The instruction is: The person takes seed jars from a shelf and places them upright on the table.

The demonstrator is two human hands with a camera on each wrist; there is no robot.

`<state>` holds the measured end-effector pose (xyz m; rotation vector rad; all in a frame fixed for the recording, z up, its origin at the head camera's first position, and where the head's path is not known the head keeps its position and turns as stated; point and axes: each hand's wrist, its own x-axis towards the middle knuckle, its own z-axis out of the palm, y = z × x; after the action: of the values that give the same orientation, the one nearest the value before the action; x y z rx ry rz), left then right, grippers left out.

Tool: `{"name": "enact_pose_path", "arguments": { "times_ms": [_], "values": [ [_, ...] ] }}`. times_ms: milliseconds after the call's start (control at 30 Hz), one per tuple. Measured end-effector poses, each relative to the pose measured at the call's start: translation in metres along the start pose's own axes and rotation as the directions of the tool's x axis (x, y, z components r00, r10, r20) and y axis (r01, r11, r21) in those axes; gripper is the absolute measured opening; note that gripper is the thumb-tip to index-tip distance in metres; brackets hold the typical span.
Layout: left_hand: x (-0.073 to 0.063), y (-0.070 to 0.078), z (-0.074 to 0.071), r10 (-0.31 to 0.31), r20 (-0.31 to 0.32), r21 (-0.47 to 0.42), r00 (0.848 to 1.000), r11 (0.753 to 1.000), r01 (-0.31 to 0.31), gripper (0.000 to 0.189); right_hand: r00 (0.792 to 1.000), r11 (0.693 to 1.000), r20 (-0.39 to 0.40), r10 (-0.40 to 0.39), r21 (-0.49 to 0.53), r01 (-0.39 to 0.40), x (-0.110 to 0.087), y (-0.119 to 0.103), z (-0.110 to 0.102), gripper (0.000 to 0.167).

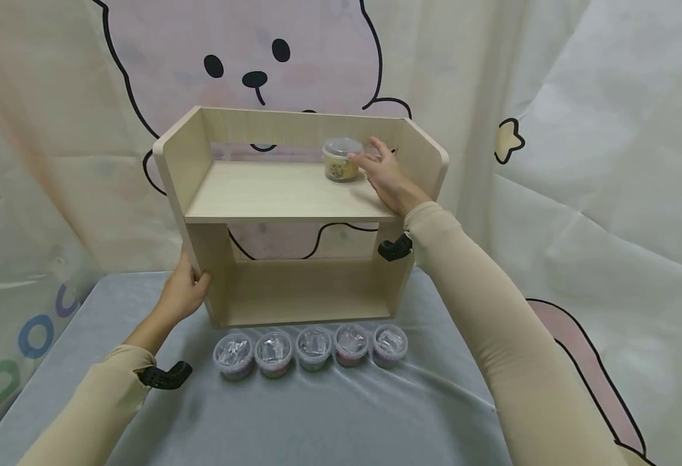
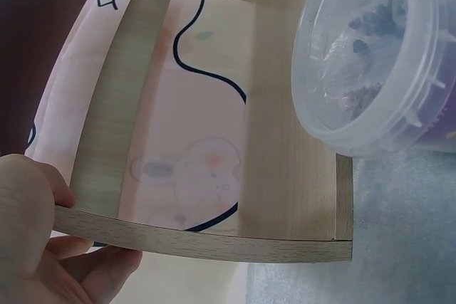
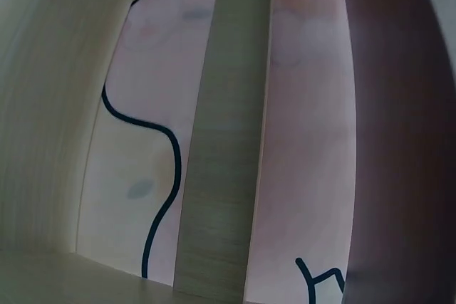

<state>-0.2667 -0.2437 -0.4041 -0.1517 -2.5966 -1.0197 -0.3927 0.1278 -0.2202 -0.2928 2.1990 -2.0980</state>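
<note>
A small wooden two-tier shelf (image 1: 283, 291) stands on the table. My left hand (image 1: 182, 294) grips the edge of its left side panel; in the left wrist view the thumb and fingers lie on either side of that panel edge (image 2: 206, 238). On the upper tier, toward the right, sits a clear lidded tub with yellow contents (image 1: 341, 169). My right hand (image 1: 389, 178) is beside this tub, fingers spread and fairly straight, one fingertip at the tub's right side. The right wrist view shows only the shelf's inside and back rail (image 3: 221, 133), not the hand.
Several more lidded tubs (image 1: 314, 348) stand in a row on the grey cloth (image 1: 318, 421) in front of the shelf. One tub (image 2: 363, 55) looms close in the left wrist view. A cartoon-printed curtain (image 1: 446, 58) hangs behind.
</note>
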Motion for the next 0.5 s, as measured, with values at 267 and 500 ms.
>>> {"name": "enact_pose_path", "arguments": {
  "times_ms": [267,500],
  "values": [
    [-0.0014,0.0002,0.0002,-0.007,0.004,0.003,1.0,1.0,0.007,0.066,0.999,0.998,-0.02,0.035,-0.059,-0.036,0.0077,-0.001,0.0029,0.086],
    [-0.0004,0.0005,0.0001,-0.012,0.012,0.016,1.0,1.0,0.012,0.065,0.998,0.976,-0.029,0.053,-0.209,-0.058,0.0107,-0.0023,0.0051,0.085]
  ]
}}
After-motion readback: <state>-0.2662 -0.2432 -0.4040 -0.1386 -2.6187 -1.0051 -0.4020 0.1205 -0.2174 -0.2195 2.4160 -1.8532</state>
